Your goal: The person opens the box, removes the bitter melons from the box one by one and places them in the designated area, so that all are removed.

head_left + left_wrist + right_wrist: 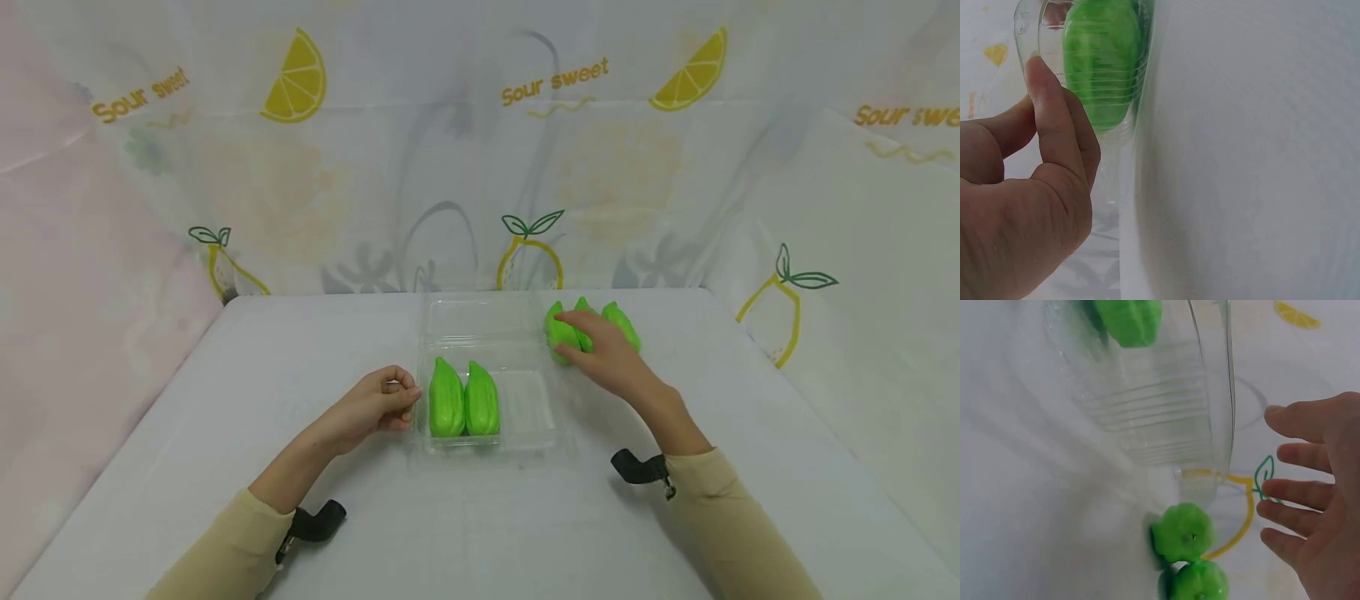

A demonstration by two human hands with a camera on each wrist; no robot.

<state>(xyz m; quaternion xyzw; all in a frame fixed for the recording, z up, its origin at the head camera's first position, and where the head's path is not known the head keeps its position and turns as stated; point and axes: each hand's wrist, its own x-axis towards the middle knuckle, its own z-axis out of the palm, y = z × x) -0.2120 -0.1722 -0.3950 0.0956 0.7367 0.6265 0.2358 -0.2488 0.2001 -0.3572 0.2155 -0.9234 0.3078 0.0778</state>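
A hinged clear plastic box (525, 400) lies with its lid (483, 318) folded back. Two bright green ribbed model fruits (446, 400), tapered at one end, stand side by side in its left part. At the box's left rim my left hand (372, 406) pinches the edge between thumb and fingers, as the left wrist view shows close up. Beyond the right side of the box, my right hand (603, 354) hovers over three more such green fruits (621, 325), partly hiding them. In the right wrist view its fingers (1297, 492) are spread and apart from the fruits.
The white table (480, 533) carries the box near its middle. Behind it hangs a pale curtain (360, 167) printed with lemons and lettering. A black strap-like piece (318, 522) sticks out at the left sleeve, and another black piece (637, 467) at the right sleeve.
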